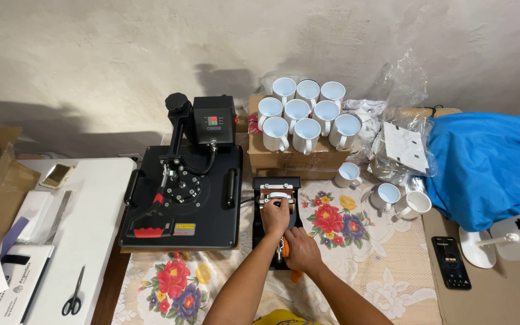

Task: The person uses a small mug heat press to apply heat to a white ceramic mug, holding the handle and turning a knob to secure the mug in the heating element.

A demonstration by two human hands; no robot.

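Presently, a small black mug press [277,207] is worked at the near centre of the surface [362,265], which is covered by a floral cloth. The left hand [276,218] is laid on top of the press cradle, its grip closed down over what appears to be a white mug [276,196] seated inside. The right hand [301,250] is wrapped around the orange-handled lever [285,248] at the near end of the press, its grip closed on the handle.

A large flat heat press [183,198] with a digital control box is positioned just left of the mug press. A cluster of white mugs [305,114] is stacked on cardboard boxes [293,159] at the far centre, and three loose mugs [386,195] are placed to the right. A blue cloth [489,165] and a phone [451,262] are seen at the right; scissors [74,292] are seen at the near left.

Hazards are judged as follows. Contact burns may be caused if the cradle is heated, since the left hand is rested directly on it; whether it is hot cannot be told. Fingers may be pinched if the lever is closed while they remain between cradle and mug. Cracking of the mug may be caused by excess clamp pressure or crooked seating. The press may be shifted toward the near edge if the lever is pulled hard.
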